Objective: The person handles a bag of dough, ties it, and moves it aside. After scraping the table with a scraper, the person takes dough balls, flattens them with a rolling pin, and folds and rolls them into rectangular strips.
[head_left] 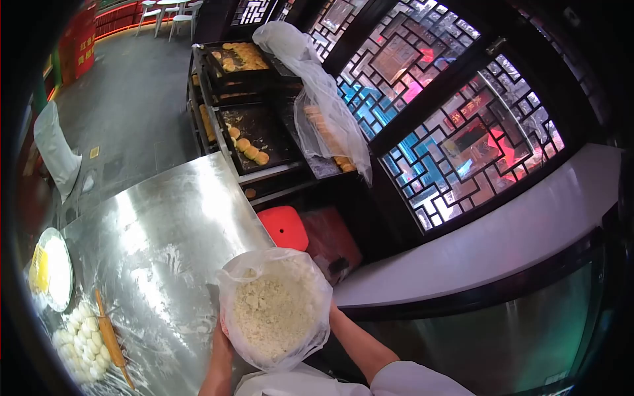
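A round container lined with a clear plastic bag (228, 284) is held in front of me, at the near right corner of the steel table. Pale, crumbly flour mixture (274, 313) fills it. My left hand (223, 338) grips its left side and my right hand (335, 318) its right side. The bag hides most of the fingers on both hands. To the left on the table lie a wooden rolling pin (111, 333) and a pile of white dough balls (80, 342).
Flour dusts the steel table (178, 218). A white basin (59, 269) with a yellow item stands at its left edge. Beyond are a red stool (284, 228) and a dark rack with baking trays (264, 162) of browned pastries (247, 150). A pale ledge (475, 244) runs along the right.
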The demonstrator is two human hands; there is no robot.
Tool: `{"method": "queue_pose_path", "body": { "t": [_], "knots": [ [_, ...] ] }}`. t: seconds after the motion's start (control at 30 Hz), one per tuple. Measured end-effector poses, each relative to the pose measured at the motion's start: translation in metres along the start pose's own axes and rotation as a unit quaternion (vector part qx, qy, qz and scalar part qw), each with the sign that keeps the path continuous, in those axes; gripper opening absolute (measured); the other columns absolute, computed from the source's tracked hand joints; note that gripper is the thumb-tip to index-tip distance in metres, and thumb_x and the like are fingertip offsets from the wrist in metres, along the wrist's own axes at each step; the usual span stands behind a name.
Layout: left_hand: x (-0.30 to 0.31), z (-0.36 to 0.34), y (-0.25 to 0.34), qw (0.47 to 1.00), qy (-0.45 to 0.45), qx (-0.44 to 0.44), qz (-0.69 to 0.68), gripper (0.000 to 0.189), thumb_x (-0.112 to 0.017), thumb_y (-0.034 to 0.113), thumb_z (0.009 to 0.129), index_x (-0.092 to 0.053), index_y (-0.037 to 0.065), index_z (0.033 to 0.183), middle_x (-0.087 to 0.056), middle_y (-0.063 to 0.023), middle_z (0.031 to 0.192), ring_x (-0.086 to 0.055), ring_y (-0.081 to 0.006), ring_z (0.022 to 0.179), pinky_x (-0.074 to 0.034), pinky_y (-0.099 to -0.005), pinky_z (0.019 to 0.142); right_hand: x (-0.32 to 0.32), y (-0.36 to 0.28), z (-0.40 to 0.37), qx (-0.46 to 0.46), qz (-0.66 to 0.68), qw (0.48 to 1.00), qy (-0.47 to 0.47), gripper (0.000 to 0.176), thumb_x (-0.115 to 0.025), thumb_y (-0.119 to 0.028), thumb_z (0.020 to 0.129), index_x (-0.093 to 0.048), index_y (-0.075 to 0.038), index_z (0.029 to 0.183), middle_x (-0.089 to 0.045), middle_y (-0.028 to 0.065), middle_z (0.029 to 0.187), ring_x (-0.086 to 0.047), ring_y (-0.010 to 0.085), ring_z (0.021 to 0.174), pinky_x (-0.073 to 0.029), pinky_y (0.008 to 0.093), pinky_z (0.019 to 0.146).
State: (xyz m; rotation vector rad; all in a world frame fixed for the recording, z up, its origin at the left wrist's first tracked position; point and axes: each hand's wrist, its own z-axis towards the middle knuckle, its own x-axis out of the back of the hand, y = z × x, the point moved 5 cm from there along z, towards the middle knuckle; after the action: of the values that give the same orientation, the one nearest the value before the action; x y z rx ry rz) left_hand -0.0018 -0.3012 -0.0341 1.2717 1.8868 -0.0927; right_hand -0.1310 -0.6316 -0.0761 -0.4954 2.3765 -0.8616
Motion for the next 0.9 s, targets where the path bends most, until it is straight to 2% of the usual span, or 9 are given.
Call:
{"method": "queue_pose_path", "body": {
  "t": [0.27, 0.47, 0.57, 0.63, 0.7, 0.73, 0.8, 0.83, 0.9],
  "knots": [
    [0.033, -0.015, 0.044, 0.991, -0.099, -0.088, -0.026, 0.049, -0.038, 0.039, 0.103, -0.050, 0.006, 0.137, -0.059, -0.0106, 0.130, -0.059, -0.0245, 0.115, -0.049, -0.0394, 0.099, -0.092, 0.046, -0.018, -0.086, 0.058, 0.995, 0.011, 0.035, -0.050, -0.020, 0.096, -0.062, -0.002, 0.124, -0.068, 0.0095, 0.112, -0.066, 0.0213, 0.097, -0.052, 0.0372, 0.088],
    [0.015, -0.039, 0.088, 0.972, -0.139, -0.186, 0.044, 0.049, -0.035, 0.037, 0.104, -0.049, 0.004, 0.138, -0.058, -0.0122, 0.132, -0.060, -0.0256, 0.116, -0.050, -0.0395, 0.098, -0.153, 0.068, -0.007, -0.057, -0.063, 0.994, -0.066, 0.029, -0.051, -0.023, 0.098, -0.066, -0.001, 0.111, -0.068, 0.0088, 0.109, -0.064, 0.0174, 0.095, -0.051, 0.0349, 0.086],
    [-0.026, -0.070, 0.098, 0.957, -0.148, -0.237, 0.073, 0.049, -0.034, 0.036, 0.104, -0.048, 0.004, 0.138, -0.057, -0.0129, 0.133, -0.060, -0.0261, 0.116, -0.051, -0.0395, 0.098, -0.159, 0.045, 0.000, 0.070, -0.224, 0.971, -0.040, 0.036, -0.047, -0.027, 0.100, -0.064, 0.001, 0.113, -0.067, 0.0100, 0.111, -0.061, 0.0169, 0.102, -0.047, 0.0346, 0.092],
    [-0.068, -0.086, 0.110, 0.948, -0.141, -0.270, 0.089, 0.050, -0.033, 0.036, 0.104, -0.047, 0.003, 0.139, -0.057, -0.0134, 0.134, -0.060, -0.0265, 0.117, -0.051, -0.0396, 0.097, -0.174, 0.019, -0.002, 0.141, -0.295, 0.943, -0.058, 0.040, -0.043, -0.028, 0.100, -0.060, 0.002, 0.121, -0.064, 0.0147, 0.121, -0.058, 0.0225, 0.113, -0.044, 0.0369, 0.099],
    [-0.107, -0.099, 0.117, 0.940, -0.136, -0.295, 0.109, 0.050, -0.032, 0.035, 0.104, -0.047, 0.003, 0.139, -0.056, -0.0140, 0.134, -0.060, -0.0269, 0.117, -0.052, -0.0396, 0.097, -0.172, 0.019, 0.022, 0.288, -0.547, 0.775, -0.131, 0.043, -0.046, -0.021, 0.096, -0.052, 0.001, 0.132, -0.056, 0.0194, 0.134, -0.053, 0.0288, 0.125, -0.038, 0.0398, 0.108],
    [-0.094, -0.120, 0.118, 0.936, -0.117, -0.308, 0.123, 0.050, -0.032, 0.035, 0.104, -0.046, 0.002, 0.139, -0.056, -0.0142, 0.135, -0.060, -0.0270, 0.117, -0.052, -0.0396, 0.097, -0.175, 0.012, 0.024, 0.208, -0.600, 0.758, -0.151, 0.050, -0.051, -0.014, 0.092, -0.045, 0.001, 0.139, -0.047, 0.0222, 0.143, -0.042, 0.0320, 0.136, -0.029, 0.0410, 0.116],
    [-0.064, -0.108, 0.106, 0.980, -0.061, -0.188, -0.039, 0.054, -0.032, 0.040, 0.103, -0.051, 0.000, 0.135, -0.061, -0.0146, 0.127, -0.063, -0.0269, 0.111, -0.053, -0.0416, 0.096, -0.206, -0.028, -0.053, 0.261, -0.446, 0.846, -0.130, 0.040, -0.040, -0.028, 0.099, -0.063, 0.000, 0.118, -0.059, 0.0239, 0.125, -0.053, 0.0339, 0.121, -0.038, 0.0412, 0.106],
    [-0.054, -0.100, 0.110, 0.986, -0.054, -0.153, -0.048, 0.056, -0.030, 0.042, 0.102, -0.052, 0.001, 0.133, -0.062, -0.0145, 0.126, -0.063, -0.0265, 0.109, -0.053, -0.0417, 0.096, -0.227, -0.040, -0.059, 0.198, -0.529, 0.797, -0.213, 0.035, -0.050, -0.023, 0.094, -0.064, -0.001, 0.116, -0.062, 0.0217, 0.121, -0.056, 0.0343, 0.115, -0.041, 0.0427, 0.102],
    [0.002, -0.103, 0.119, 0.984, -0.042, -0.148, -0.085, 0.056, -0.028, 0.042, 0.103, -0.053, 0.001, 0.132, -0.062, -0.0138, 0.125, -0.064, -0.0262, 0.108, -0.052, -0.0402, 0.095, -0.209, -0.012, -0.010, 0.298, -0.563, 0.737, -0.227, 0.036, -0.058, -0.022, 0.088, -0.063, -0.001, 0.116, -0.063, 0.0199, 0.119, -0.057, 0.0362, 0.113, -0.042, 0.0441, 0.101]
  ]
}}
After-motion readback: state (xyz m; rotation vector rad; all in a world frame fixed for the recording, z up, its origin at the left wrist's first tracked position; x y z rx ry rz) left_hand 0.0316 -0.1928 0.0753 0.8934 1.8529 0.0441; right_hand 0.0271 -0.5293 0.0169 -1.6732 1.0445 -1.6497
